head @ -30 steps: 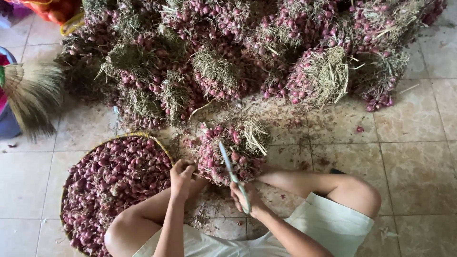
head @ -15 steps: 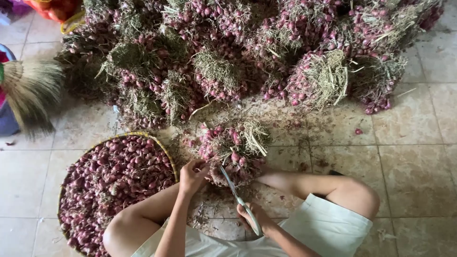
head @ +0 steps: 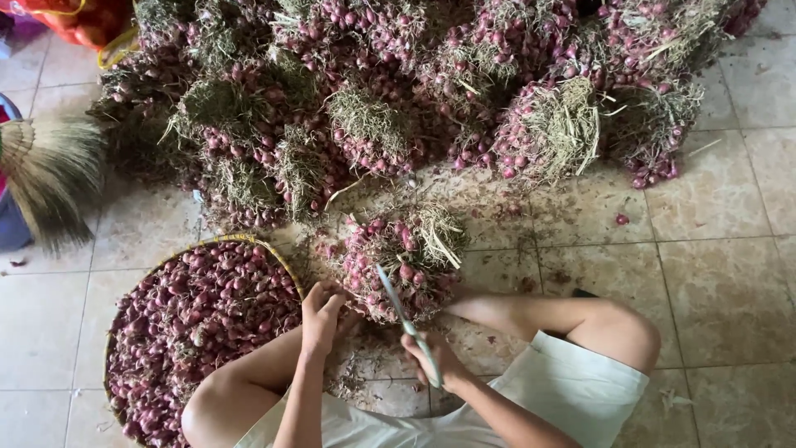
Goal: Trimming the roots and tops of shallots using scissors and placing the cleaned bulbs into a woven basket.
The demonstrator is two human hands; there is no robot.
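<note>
The bundle of shallots (head: pixel 398 261) lies on the tiled floor (head: pixel 730 282) right in front of me, between my knees, its red-purple bulbs bunched together with a tuft of dry stalks sticking out on the far right side. My right hand (head: pixel 435 363) is closed around the handle of a knife (head: pixel 400 309), and the blade points up and away from me, lying across the near side of the bundle. My left hand (head: pixel 322 314) sits at the bundle's near left edge, fingers curled against the bulbs there; whether they pinch anything I cannot tell.

Just left of that hand is a round woven basket (head: pixel 249 242), heaped with loose shallots, its rim close to my left knee. Bits of dry skin and stalk litter the tiles around the bundle.

Beyond it, a big pile of shallot bundles (head: pixel 414 99) stretches across the far side of the floor. A straw broom (head: pixel 50 170) lies at the far left, and an orange bag (head: pixel 79 18) shows in the top left corner.
</note>
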